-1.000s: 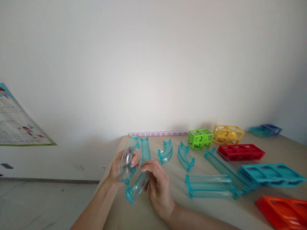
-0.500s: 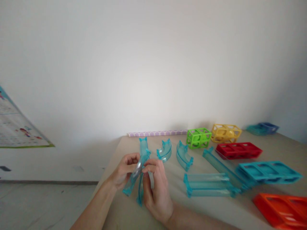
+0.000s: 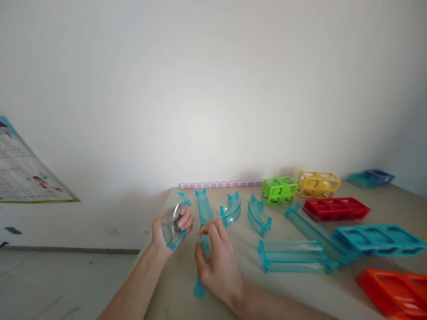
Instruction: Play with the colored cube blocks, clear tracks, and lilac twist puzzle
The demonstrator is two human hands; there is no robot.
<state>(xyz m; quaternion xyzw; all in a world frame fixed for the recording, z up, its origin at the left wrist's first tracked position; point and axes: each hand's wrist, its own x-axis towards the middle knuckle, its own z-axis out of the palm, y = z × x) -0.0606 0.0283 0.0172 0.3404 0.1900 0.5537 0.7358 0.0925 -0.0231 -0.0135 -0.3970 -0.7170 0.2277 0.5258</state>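
My left hand (image 3: 176,231) grips a clear blue curved track piece (image 3: 171,218), raised above the table's left side. The fingers wrap behind and around its inner edge. My right hand (image 3: 218,262) is on a clear blue straight track piece (image 3: 204,208), thumb on one side and fingers on the other. That track runs away from me along the table; the hand hides its middle part, and its near end shows below the thumb. Just right of it lie two more curved track pieces, one nearer (image 3: 231,210) and another (image 3: 258,215) beyond it.
More straight tracks (image 3: 293,257) lie to the right. Beyond them are a green frame block (image 3: 279,191), a yellow one (image 3: 318,184), and red (image 3: 336,209), teal (image 3: 380,240) and orange (image 3: 395,291) blocks. A purple patterned strip (image 3: 227,183) runs along the wall.
My left hand has turned the curved track piece and moved it left, away from my right hand. My right hand has come down onto the straight track. The view has shifted slightly.
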